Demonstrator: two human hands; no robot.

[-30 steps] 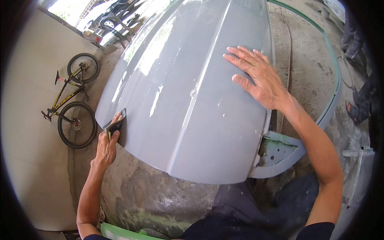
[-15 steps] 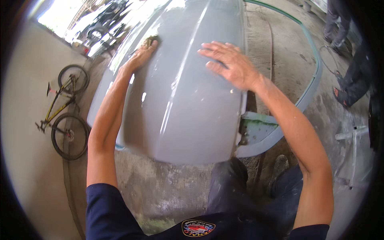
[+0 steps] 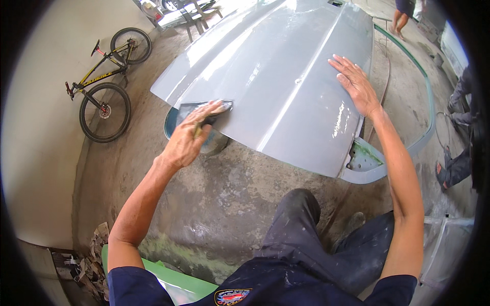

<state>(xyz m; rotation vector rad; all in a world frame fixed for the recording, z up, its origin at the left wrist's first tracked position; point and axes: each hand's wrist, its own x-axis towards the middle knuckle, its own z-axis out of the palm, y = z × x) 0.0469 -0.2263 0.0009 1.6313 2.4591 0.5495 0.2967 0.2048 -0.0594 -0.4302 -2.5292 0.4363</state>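
The left fingers [image 3: 207,109] partly hide the dark sheet [image 3: 190,106] beneath.

- A bicycle [image 3: 97,78], black with yellow, stands beside the pale wall [image 3: 43,122] on the left side.
- The concrete floor [image 3: 204,204] is grey-brown and has many darker stains.
- At the lower edge there is a light green panel [image 3: 178,283], seen only in part.
- Near its left end lies a heap of brown scraps [image 3: 94,260]; their material I cannot tell.
- At the top stands a dark chair [image 3: 194,13], partly cut by the edge.
- At the upper right are the bare lower legs [image 3: 399,21] of one person.
- Below, another person's dark trousers [image 3: 457,168] and a sandal [image 3: 440,176] are visible.
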